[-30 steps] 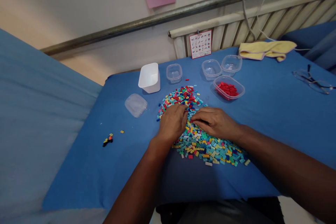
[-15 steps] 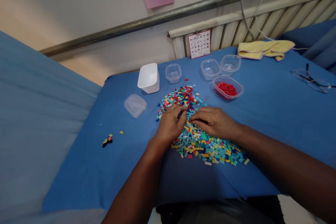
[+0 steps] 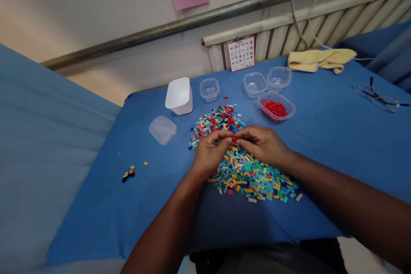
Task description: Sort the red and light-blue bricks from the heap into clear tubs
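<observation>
A pile of small coloured bricks (image 3: pixel 244 171) lies on the blue cloth in front of me. My left hand (image 3: pixel 210 152) and my right hand (image 3: pixel 265 145) are raised just over its far half, fingertips meeting. Between them they pinch a small red brick (image 3: pixel 235 138). A clear tub holding red bricks (image 3: pixel 275 108) stands just beyond my right hand.
At the back of the table (image 3: pixel 321 137) stand a white tub (image 3: pixel 179 95) and three clear tubs (image 3: pixel 209 89), one of the tubs (image 3: pixel 254 84) beside the other tub (image 3: pixel 279 78). A clear lid (image 3: pixel 162 129) lies at left, stray bricks (image 3: pixel 128 174) nearer the edge. A yellow cloth (image 3: pixel 321 59) and glasses (image 3: pixel 375 97) lie at right.
Both hands lifted off the pile and brought their fingertips together around a red brick. The view has shifted slightly to the right.
</observation>
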Demonstrator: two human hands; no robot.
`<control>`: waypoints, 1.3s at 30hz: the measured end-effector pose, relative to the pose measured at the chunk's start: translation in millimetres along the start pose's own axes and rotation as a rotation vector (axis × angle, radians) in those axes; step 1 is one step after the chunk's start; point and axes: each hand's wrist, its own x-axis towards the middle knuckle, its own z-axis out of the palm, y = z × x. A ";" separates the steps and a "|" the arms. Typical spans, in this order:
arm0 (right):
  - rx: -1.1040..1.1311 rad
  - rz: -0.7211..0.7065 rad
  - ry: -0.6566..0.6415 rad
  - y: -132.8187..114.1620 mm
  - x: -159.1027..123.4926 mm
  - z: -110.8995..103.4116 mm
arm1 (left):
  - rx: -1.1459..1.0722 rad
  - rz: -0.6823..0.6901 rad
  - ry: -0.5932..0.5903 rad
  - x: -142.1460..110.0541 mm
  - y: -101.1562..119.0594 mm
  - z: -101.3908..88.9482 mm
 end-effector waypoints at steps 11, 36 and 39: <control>0.044 0.012 0.009 1.4 -1.4 1.1 | 0.006 0.088 0.089 -4.8 4.1 11.3; 0.180 0.233 0.005 7.4 -3.9 0.8 | 0.085 0.112 0.030 -6.6 -0.8 10.5; 0.203 0.281 0.020 9.4 -3.9 1.0 | 0.138 0.174 0.090 -5.9 0.1 9.8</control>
